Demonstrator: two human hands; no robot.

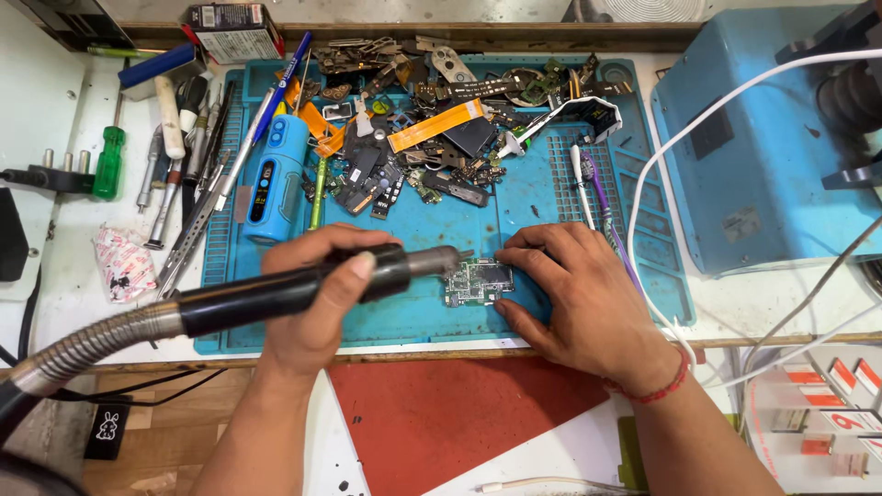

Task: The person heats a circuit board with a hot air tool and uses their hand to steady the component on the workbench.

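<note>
My left hand [317,294] grips a black hot-air wand [276,294] with a metal hose, its nozzle [439,262] aimed at a small green circuit board [478,280] lying on the blue work mat [542,197]. My right hand [574,294] rests on the mat to the right of the board, its fingertips touching the board's right edge and steadying it.
A heap of phone parts, flex cables and boards [413,129] covers the mat's far half. Screwdrivers, tweezers and a blue cylindrical tool [274,179] lie at the left. A blue machine [763,138] stands at the right, with white cables [698,138] crossing in front.
</note>
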